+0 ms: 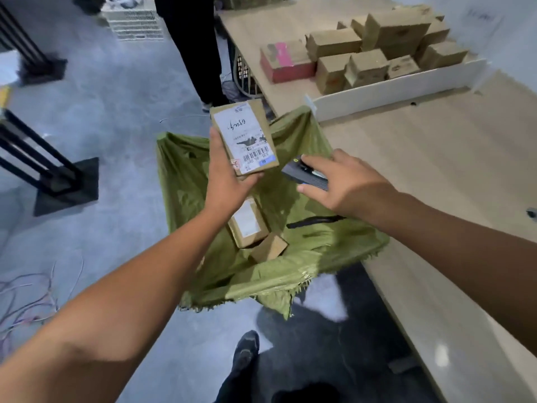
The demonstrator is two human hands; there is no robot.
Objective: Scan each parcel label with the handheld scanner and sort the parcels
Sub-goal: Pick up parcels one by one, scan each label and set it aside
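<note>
Shoe (245, 350) on grey floor at the bottom edge, two bare forearms stretched forward above it. Left hand (229, 181) gripping a flat cardboard parcel (257, 112), fingers up its left edge, thumb under its near end, white label (248, 141) with barcode facing up. Right hand (345, 181) just beside it, fingers curled over a dark handheld scanner (308, 175), front end pointed towards the parcel's near corner, close but apart. Beneath both hands, open green woven sack (305, 257) on the floor against the table edge, second labelled parcel (247, 225) and small plain box (268, 247) lying at its bottom. To the right, pale wooden table (436, 170). Further back on it, low white tray (392, 94) holding brown cardboard boxes (366, 68), red box (286, 65) at the group's left end. Beyond, dark trouser legs (197, 48) of another person, white crate (136, 23) behind.
</note>
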